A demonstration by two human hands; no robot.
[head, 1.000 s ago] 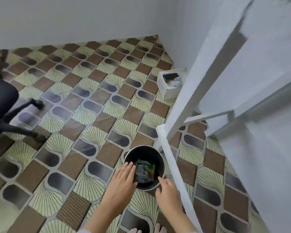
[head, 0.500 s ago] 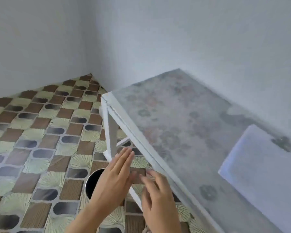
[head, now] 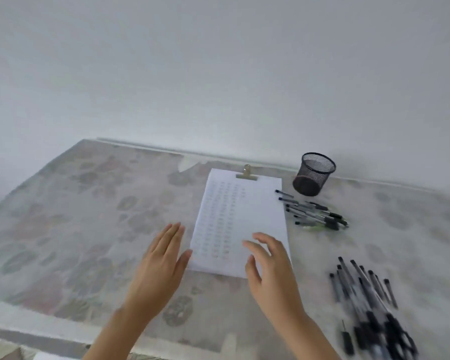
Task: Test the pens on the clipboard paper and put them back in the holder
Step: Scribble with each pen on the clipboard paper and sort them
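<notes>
**Two bare hands at the near end of the clipboard sheet**

The surface (head: 89, 216) is a flat top under a pale covering with a faded, blotchy floral print; its far edge meets a plain matt white wall (head: 218, 74). A long rectangular sheet of white paper (head: 240, 219) lies on it slightly skewed, pinned at its far end by a brass-coloured metal clip (head: 246, 175) with a round loop; faint rows of small marks cover much of the sheet, too blurred to read; the board beneath is hidden.

The holder (head: 314, 174) is a round cup of black wire mesh, narrowing toward its base; it stands upright just beyond the paper's far right corner, close to the wall. The far pens (head: 315, 213), slim clear barrels with black caps, lie fanned on the surface between the holder and the paper's right edge; the near pens (head: 366, 302) form a denser, blurred heap at the near right, well apart from the paper.

The left hand (head: 159, 261) is palm down, fingers straight and together, holding nothing, just left of the paper's near left corner; the right hand (head: 273, 274) is over the near right corner, fingers spread and loosely bent, holding nothing; whether either touches the sheet cannot be told.
</notes>
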